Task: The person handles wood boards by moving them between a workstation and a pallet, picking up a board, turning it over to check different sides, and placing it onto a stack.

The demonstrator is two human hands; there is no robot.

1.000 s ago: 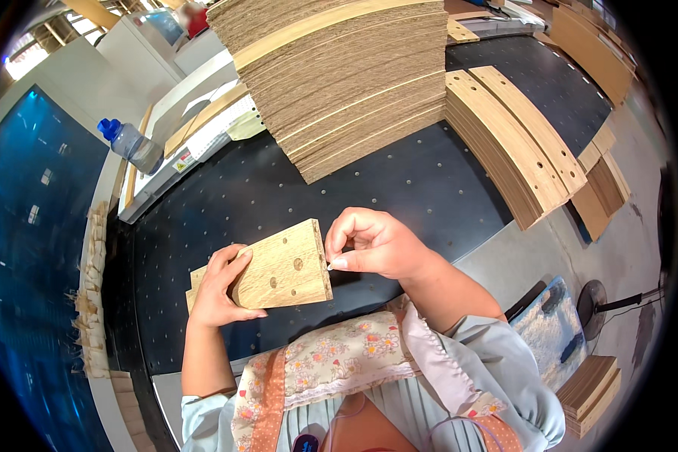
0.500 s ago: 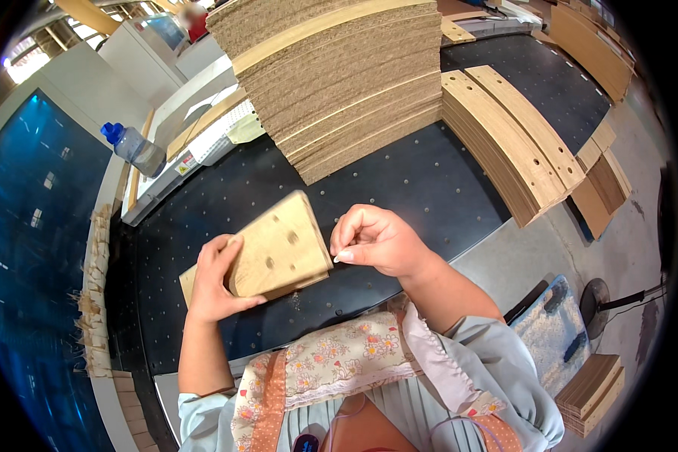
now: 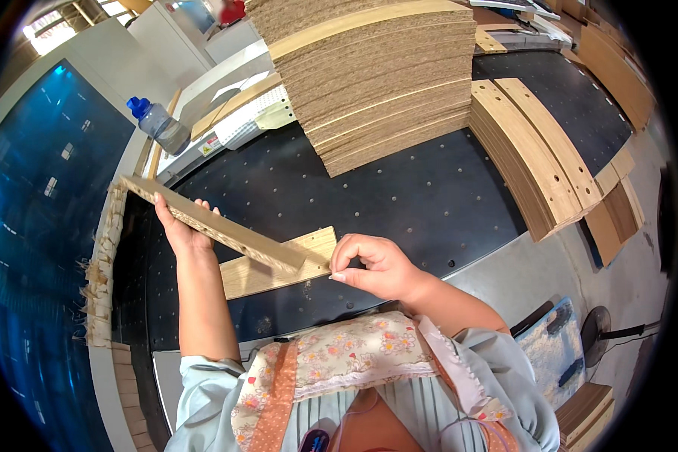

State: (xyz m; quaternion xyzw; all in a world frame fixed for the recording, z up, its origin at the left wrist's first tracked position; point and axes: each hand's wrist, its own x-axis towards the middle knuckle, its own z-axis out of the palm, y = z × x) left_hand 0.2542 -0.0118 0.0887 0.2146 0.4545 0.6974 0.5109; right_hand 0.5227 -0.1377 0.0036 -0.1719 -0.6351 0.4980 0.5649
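Note:
My left hand (image 3: 184, 235) grips a wood-faced chipboard piece (image 3: 242, 235) from below, fingers behind it. This piece is lifted and tilted, so its rough long edge faces me and its right end hangs over a second board. That second board (image 3: 318, 253), pale and wood-faced, lies flat on the black table near me, partly covered by the raised piece. At its right end is my right hand (image 3: 378, 265), with fingers curled and the thumb drawn in toward the index finger. Whether those fingers pinch the board's end or something small cannot be made out.
A tall stack of chipboard boards (image 3: 384, 83) stands at the back of the studded black table (image 3: 399, 203). To the right sit stacked curved boards with holes (image 3: 535, 151). A water bottle with a blue cap (image 3: 162, 128) stands on the white machine ledge at left.
My left hand has swung the upper board up and left, turning it from face-on to edge-on. The lower board is now more exposed. My right hand stays by its right end.

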